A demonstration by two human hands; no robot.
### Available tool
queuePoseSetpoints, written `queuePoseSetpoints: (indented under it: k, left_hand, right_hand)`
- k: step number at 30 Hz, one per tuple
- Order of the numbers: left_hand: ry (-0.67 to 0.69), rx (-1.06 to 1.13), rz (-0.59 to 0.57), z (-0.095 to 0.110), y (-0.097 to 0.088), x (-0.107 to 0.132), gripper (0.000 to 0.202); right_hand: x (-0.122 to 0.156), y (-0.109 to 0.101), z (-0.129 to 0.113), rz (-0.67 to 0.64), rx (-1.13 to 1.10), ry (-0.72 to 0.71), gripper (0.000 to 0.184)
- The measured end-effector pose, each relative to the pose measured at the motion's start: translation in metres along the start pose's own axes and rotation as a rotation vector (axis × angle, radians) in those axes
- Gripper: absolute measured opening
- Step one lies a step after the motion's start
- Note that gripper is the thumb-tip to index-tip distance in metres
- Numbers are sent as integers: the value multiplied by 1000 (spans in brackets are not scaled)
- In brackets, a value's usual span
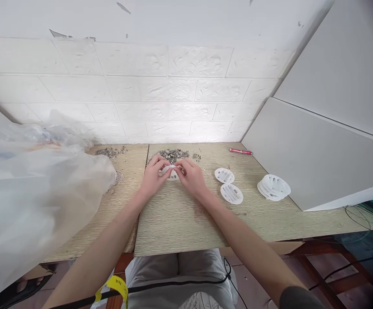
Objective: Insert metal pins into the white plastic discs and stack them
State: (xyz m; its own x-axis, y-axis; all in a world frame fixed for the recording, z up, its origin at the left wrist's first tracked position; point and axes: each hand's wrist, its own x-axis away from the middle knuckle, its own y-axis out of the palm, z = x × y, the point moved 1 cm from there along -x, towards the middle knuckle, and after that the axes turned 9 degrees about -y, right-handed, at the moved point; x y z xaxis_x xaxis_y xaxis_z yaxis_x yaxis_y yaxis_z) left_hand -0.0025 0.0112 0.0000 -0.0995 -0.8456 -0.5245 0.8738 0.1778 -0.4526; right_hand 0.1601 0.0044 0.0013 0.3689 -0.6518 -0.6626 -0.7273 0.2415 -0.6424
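A white round plastic piece (pixel 173 176) with small metal bits on it is held between my two hands, above the table. My left hand (pixel 154 174) pinches its left side between thumb and fingers. On the opposite side my right hand (pixel 191 175) grips it the same way, thumb and fingertips close to the other hand's. Whether the fingertips also hold a small metal part is too small to tell. Just behind the hands lies a heap of small metal parts (pixel 173 154). Two similar oval-looking white pieces with slots (pixel 224 175) (pixel 232 194) lie to the right of my right hand.
A stack of white round pieces (pixel 273 187) stands further right, by a grey panel (pixel 318 146). A red pen-like stick (pixel 241 151) lies near the wall. At left, a large translucent plastic bag (pixel 38 184) covers part of the table, beside more metal parts (pixel 109 152).
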Motion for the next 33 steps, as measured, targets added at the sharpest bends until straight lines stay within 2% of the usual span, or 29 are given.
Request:
queuePoseSetpoints:
  k: [4, 8, 11, 14, 16, 21, 26, 33]
  left_hand:
    - [-146, -4, -69, -1, 2, -1, 15]
    - [-341, -18, -170, -1, 0, -1, 17]
    - [-504, 26, -292, 2, -4, 0, 17]
    - [-607, 18, -414, 6, -6, 2, 13]
    - [-626, -11, -459, 7, -6, 3, 12]
    - [-653, 12, -506, 9, -4, 5, 8]
    - [-651, 92, -525, 8, -3, 4, 5]
    - [-677, -36, -605, 11, -4, 3, 8]
  right_hand:
    - [-3, 1, 3, -75, -50, 110, 12]
    - [-6, -3, 3, -182, -79, 243, 16]
    - [-7, -6, 3, -271, -167, 361, 18]
    - [-5, -5, 5, -419, -334, 490, 16]
    - [-3, -3, 8, -467, -411, 532, 15]
    - [-2, 1, 13, -475, -486, 579, 21]
    - [-5, 1, 12, -502, -373, 606, 19]
    - [-11, -6, 0, -599, -259, 637, 9]
